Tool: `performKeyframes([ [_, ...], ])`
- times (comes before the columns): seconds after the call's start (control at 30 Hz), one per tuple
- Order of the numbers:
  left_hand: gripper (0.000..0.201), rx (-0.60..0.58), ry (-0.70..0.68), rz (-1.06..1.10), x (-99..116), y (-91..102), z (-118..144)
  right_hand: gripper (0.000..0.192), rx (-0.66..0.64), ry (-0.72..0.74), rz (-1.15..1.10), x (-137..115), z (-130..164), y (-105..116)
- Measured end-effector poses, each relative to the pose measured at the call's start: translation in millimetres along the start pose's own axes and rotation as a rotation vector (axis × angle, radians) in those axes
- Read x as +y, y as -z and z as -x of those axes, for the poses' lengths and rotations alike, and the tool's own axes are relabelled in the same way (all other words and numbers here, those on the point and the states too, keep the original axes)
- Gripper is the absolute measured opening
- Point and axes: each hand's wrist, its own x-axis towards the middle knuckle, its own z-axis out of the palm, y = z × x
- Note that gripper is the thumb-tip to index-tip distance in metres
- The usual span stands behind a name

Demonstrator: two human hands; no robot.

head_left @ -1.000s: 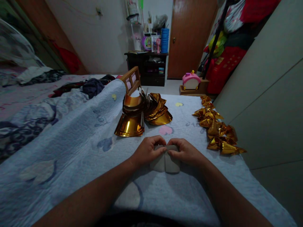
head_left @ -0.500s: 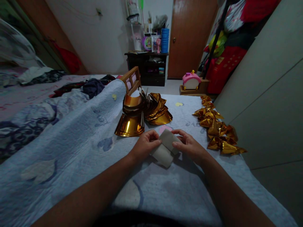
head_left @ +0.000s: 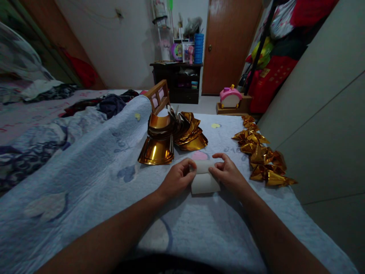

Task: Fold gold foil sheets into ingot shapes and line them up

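Observation:
A folded sheet of paper (head_left: 204, 179), its pale back side up, lies on the light blue quilt (head_left: 94, 179) in front of me. My left hand (head_left: 176, 178) pinches its left edge and my right hand (head_left: 228, 173) pinches its right edge. Just beyond my hands stands a stack of curved gold foil sheets (head_left: 159, 146). To the right runs a row of folded gold paper pieces (head_left: 261, 152).
A small wooden rack (head_left: 158, 97) stands behind the gold stack. Crumpled clothes (head_left: 111, 103) lie at the far left of the bed. A pale cabinet wall (head_left: 322, 114) closes the right side. A dark shelf unit (head_left: 182, 82) and a wooden door (head_left: 228, 42) are at the back.
The paper was pressed flat under both hands, then lifted and turned. It now lies flat again, crosswise, with a hand at each end.

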Motion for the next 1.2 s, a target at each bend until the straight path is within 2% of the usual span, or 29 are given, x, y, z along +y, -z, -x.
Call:
performKeyframes([
  [0.1,0.011,-0.061,-0.003,-0.188,-4.8,2.3,-1.2,0.045,0.054,0.075,0.157,0.0,1.0,0.2],
  [0.2,0.013,-0.044,-0.002,-0.293,-7.0,4.4,-2.8,0.021,-0.002,0.142,0.287,1.4,1.6,0.1],
  [0.3,0.015,-0.038,-0.017,-0.297,-5.9,5.3,-3.1,0.012,-0.057,0.145,0.311,3.1,1.1,0.9],
  [0.4,0.017,-0.017,-0.009,-0.248,-4.9,5.5,-3.0,0.01,-0.078,0.133,0.332,3.0,0.3,2.0],
  [0.5,0.019,0.006,-0.005,-0.261,-5.5,5.8,-3.0,0.008,-0.058,0.18,0.433,0.6,0.9,2.0],
  [0.6,0.021,0.012,-0.046,-0.434,-6.5,5.9,-2.8,0.006,-0.043,0.208,0.561,-1.8,2.5,1.0],
  [0.87,0.023,-0.017,-0.109,-0.807,-6.0,4.1,0.0,0.014,-0.115,0.179,0.733,-5.1,4.9,1.6],
  [1.0,0.017,-0.022,-0.183,-0.883,-8.8,5.9,0.0,0.018,-0.154,0.157,0.82,-7.0,5.6,2.1],
  [1.1,0.016,-0.098,-0.289,-0.864,-12.3,7.6,-2.0,0.019,-0.17,0.163,0.859,-6.4,5.7,2.6],
  [1.2,0.02,-0.199,-0.34,-0.854,-14.6,7.9,-4.2,0.017,-0.177,0.197,0.885,-5.8,6.2,3.3],
])
